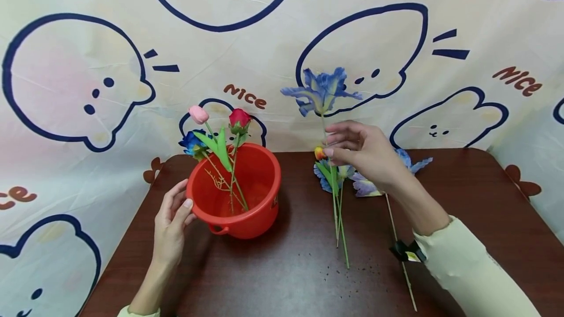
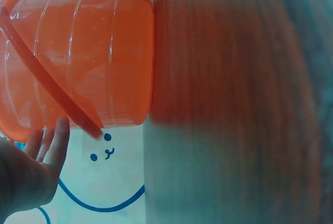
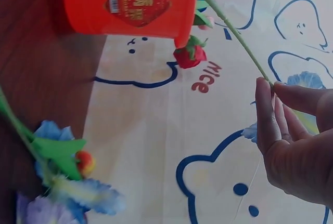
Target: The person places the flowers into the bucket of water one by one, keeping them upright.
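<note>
A red bucket (image 1: 260, 221) with a handle (image 2: 49, 81) stands at the left of the table. My left hand (image 1: 169, 224) is at its left side, thumb tip at the rim, the other fingers fairly straight along the outside. Inside the bucket lean a pink tulip (image 1: 199, 114), a red rose (image 1: 240, 118) and a blue flower (image 1: 194, 143). My right hand (image 1: 359, 148) pinches the thin green stem (image 3: 234, 33) of a blue iris-like flower (image 1: 323, 89) between thumb and fingers. The flower is upright, raised in front of the backdrop.
Below the right hand lie more flowers on the brown table (image 1: 282, 278): an orange-yellow tulip (image 1: 319, 153), a blue flower (image 1: 323, 175) and a purple one (image 1: 365, 186). Dark specks (image 1: 348, 278) dot the table near the stems. A cartoon-printed cloth (image 1: 264, 57) hangs behind.
</note>
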The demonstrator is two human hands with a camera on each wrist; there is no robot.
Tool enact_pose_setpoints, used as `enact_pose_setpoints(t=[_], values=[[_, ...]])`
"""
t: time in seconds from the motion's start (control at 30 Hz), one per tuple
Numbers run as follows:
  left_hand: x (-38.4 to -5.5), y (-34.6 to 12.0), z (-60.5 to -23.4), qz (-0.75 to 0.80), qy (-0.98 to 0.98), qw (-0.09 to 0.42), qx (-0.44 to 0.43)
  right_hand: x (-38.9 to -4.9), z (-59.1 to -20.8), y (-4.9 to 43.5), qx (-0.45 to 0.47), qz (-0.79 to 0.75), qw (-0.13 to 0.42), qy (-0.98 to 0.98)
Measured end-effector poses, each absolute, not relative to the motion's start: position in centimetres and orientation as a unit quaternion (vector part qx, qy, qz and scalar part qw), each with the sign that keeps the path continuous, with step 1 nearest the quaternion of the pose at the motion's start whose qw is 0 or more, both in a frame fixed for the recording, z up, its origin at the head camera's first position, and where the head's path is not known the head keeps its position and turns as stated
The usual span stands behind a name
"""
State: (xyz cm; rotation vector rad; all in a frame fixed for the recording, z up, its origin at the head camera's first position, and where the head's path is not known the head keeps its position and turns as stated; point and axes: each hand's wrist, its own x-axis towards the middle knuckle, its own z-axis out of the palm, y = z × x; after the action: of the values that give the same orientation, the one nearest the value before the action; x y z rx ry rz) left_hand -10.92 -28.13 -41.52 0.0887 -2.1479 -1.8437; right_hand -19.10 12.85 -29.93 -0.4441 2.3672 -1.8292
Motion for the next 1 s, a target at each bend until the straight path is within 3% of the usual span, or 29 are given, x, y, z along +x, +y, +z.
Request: enact_pose_setpoints(t=[1.0], values=[[-10.8, -28.3, -41.6, -0.662, -0.734, 0.152, 0.024, -23.0, -25.3, 4.2, -0.211, -0.668, -0.002, 0.714]])
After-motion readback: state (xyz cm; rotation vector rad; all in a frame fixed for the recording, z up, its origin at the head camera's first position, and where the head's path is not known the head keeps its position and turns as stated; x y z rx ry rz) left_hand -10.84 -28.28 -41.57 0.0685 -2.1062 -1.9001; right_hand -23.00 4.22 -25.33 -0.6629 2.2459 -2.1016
